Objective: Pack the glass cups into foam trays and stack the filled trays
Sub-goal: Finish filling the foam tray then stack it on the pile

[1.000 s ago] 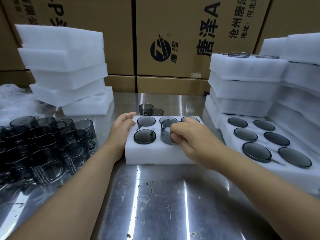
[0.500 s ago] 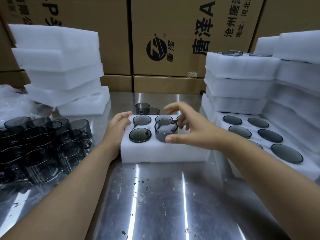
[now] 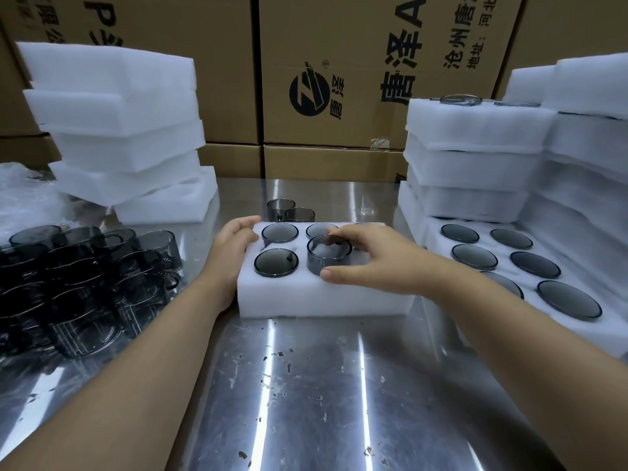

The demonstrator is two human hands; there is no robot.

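A white foam tray lies on the steel table in front of me, with smoky glass cups sunk in its left and back slots. One glass cup stands partly raised in the front middle slot. My right hand grips it, thumb at its near side and fingers over its far rim. The tray's right slots are hidden under this hand. My left hand holds the tray's left edge with curled fingers.
Several loose cups crowd the table's left. Two more cups stand behind the tray. Empty foam trays are stacked back left, filled trays right, with an open filled tray below. Cardboard boxes line the back.
My right hand let go of the cup and lifted open above it, then came back down around it. The cup has stayed raised in its slot. My left hand stayed on the tray.
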